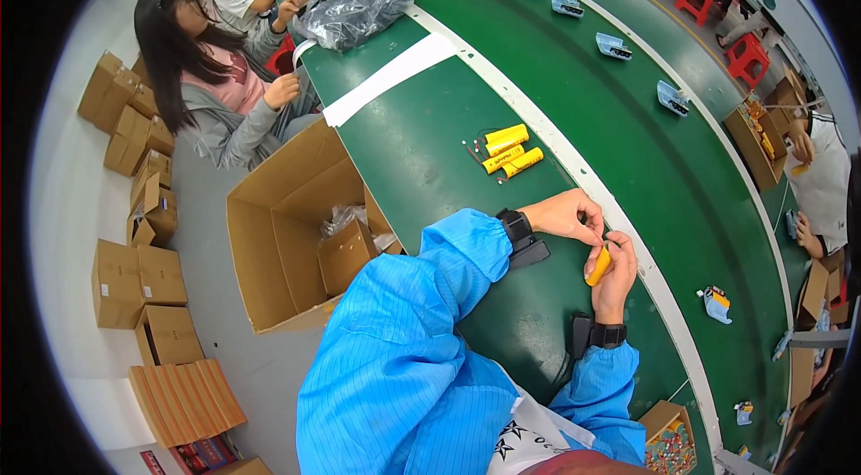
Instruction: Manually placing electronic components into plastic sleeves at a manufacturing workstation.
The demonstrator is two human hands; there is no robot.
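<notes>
My right hand (617, 276) is closed around a yellow cylindrical battery pack (597, 267), held upright at a tilt above the green bench's right edge. At the pack's upper end my left hand (565, 213) is closed in a pinch; whatever lies between its fingertips is too small to make out. Beyond my left hand, several yellow battery packs (507, 139) with thin leads and small white connectors lie in a loose group on the green bench (408, 161). Both wrists carry black strapped devices, and blue sleeves cover my forearms.
A large open cardboard box (269, 246) stands left of the bench. The green conveyor (556, 80) carries blue plastic shells (613, 46) past a white rail. A parts box (671, 439) sits at lower right. A grey plastic bag (363, 8) lies near a seated co-worker (220, 71).
</notes>
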